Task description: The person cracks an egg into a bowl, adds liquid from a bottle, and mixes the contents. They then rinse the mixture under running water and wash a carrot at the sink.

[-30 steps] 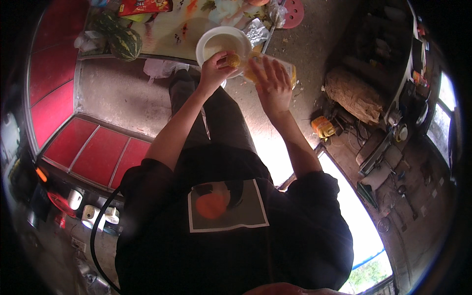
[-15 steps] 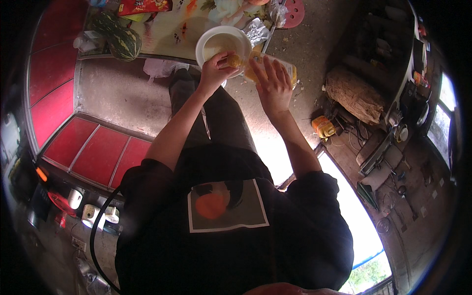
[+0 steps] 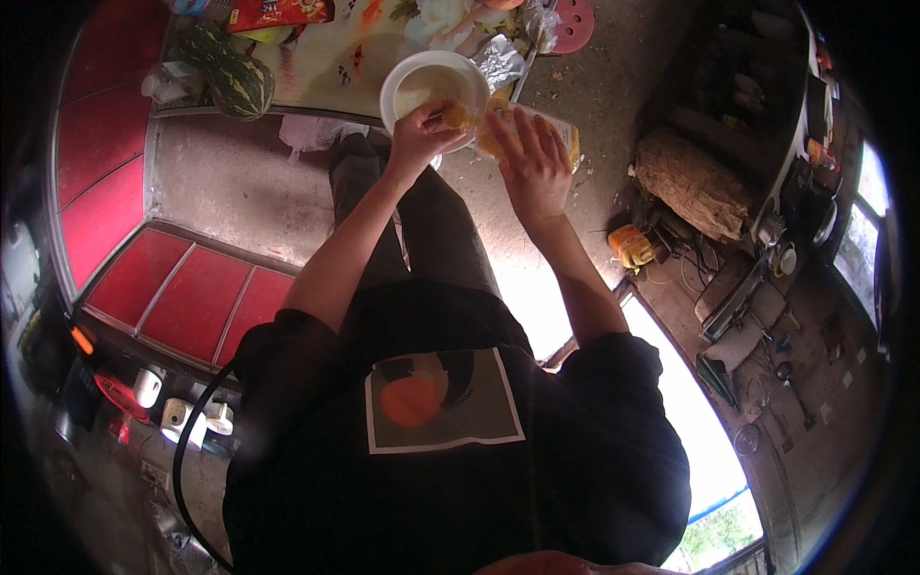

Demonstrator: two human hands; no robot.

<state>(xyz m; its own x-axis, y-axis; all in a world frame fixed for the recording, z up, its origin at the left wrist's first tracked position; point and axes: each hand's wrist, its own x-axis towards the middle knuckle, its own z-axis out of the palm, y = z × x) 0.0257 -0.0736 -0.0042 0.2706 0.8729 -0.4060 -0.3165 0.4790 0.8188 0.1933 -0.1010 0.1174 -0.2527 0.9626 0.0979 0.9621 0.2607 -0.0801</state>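
Note:
A white bowl stands at the near right edge of the table, with some pale stuff inside that I cannot make out. Over its right rim lies a clear plastic bottle with yellow contents, tipped on its side and its narrow end toward the bowl. My right hand grips the bottle's body from above. Above the bowl, my left hand has its fingers closed round the yellow narrow end; whether that is a cap or the neck is hard to tell.
The patterned table holds a green striped gourd, a red packet and crumpled foil. A pink stool with holes is beyond its right end. A log-like bundle and a yellow jug sit at right.
Both hands stay at nearly the same place over the bowl. The yellow narrow end and the left fingers have shifted very slightly.

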